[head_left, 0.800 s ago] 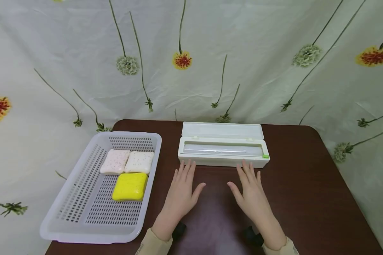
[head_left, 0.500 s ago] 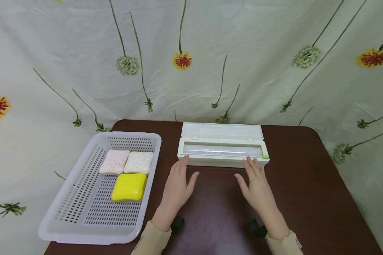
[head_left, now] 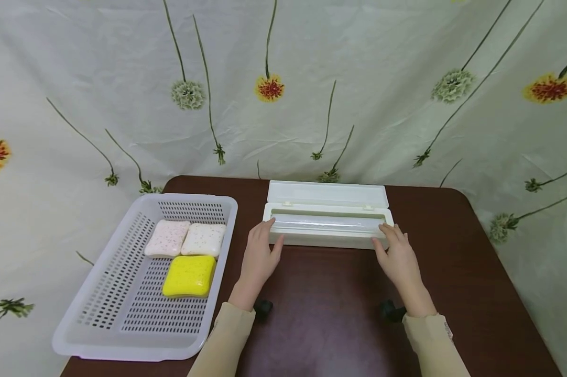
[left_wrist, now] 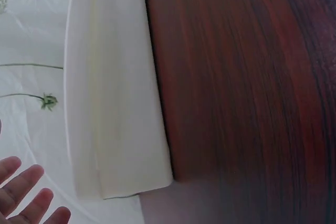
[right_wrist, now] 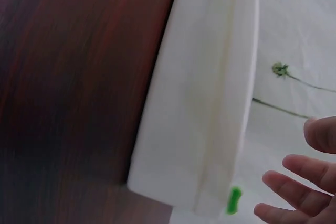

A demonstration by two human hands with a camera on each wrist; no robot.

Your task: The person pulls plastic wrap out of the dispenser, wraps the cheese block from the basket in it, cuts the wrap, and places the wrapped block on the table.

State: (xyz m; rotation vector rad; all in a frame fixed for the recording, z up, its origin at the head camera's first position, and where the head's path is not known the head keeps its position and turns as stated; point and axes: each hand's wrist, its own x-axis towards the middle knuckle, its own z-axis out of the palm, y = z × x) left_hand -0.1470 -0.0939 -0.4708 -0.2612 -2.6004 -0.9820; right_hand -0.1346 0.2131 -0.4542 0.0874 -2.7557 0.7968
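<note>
A long white cling wrap dispenser (head_left: 328, 240) lies near the back of the table, its lid (head_left: 328, 193) raised. Inside it shows a shiny clear plastic wrap roll (head_left: 323, 222). My left hand (head_left: 259, 254) is at the dispenser's left end, fingertips over the end and thumb in front. At the opposite end is my right hand (head_left: 400, 262), fingers bent slightly over the corner. Both wrist views show fingers (left_wrist: 31, 205) spread loosely beside the white body, with a gap to it. A green slider (right_wrist: 234, 200) sticks out at the right end in the right wrist view.
A white slotted basket (head_left: 128, 352) stands at the left of the dark brown table (head_left: 326, 324). It holds a pink soap bar (head_left: 167, 238), a white speckled soap bar (head_left: 203, 239) and a yellow soap bar (head_left: 189, 276). A flowered curtain (head_left: 382, 104) hangs right behind the table.
My hands have moved forward and apart, from in front of the dispenser to its two ends. The fingers have bent a little. Dispenser and soaps have stayed put.
</note>
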